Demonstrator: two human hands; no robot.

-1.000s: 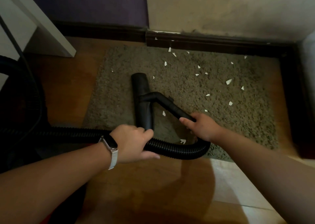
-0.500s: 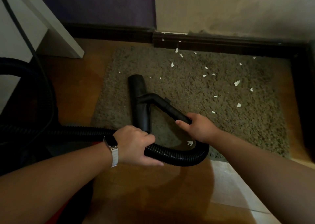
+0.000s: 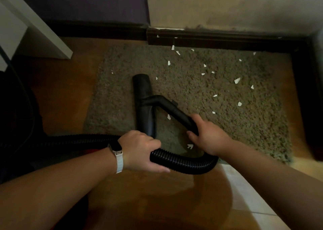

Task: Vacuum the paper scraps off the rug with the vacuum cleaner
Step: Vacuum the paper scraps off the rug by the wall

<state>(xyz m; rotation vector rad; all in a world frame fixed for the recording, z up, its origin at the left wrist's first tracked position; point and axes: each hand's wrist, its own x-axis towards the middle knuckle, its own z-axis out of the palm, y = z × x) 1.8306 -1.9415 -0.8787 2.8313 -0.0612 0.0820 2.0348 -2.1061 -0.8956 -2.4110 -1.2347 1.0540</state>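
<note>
Fingers (image 3: 154,141) of the left hand (image 3: 139,151) curl over the ribbed black hose (image 3: 183,161), thumb tucked beneath, gripping it just short of the near end of the nozzle (image 3: 144,107). The right hand (image 3: 208,137) wraps its fingers (image 3: 198,120) around the lower end of the rigid wand (image 3: 174,112), which slants up and left into the middle of the nozzle. One nozzle, one wand, one hose: the hose loops from the right hand back under the left and runs off to the left of the nozzle. One pale-strapped watch (image 3: 116,148) sits on the left wrist. The nozzle lies flat on the single shaggy grey-brown rug (image 3: 244,128), in its left half. About eighteen white paper scraps (image 3: 237,80) dot the pile, nearly all to the right of and beyond the nozzle. One lies in the angle between nozzle and wand, another nearer the camera, between the two hands. Two more flecks cling to the dark skirting board (image 3: 227,41) beyond the nozzle. Wooden floor (image 3: 52,98) lies to its left. Against the frames from a second ago, both grips, the nozzle's place on the rug and the scatter of scraps are unchanged.
</note>
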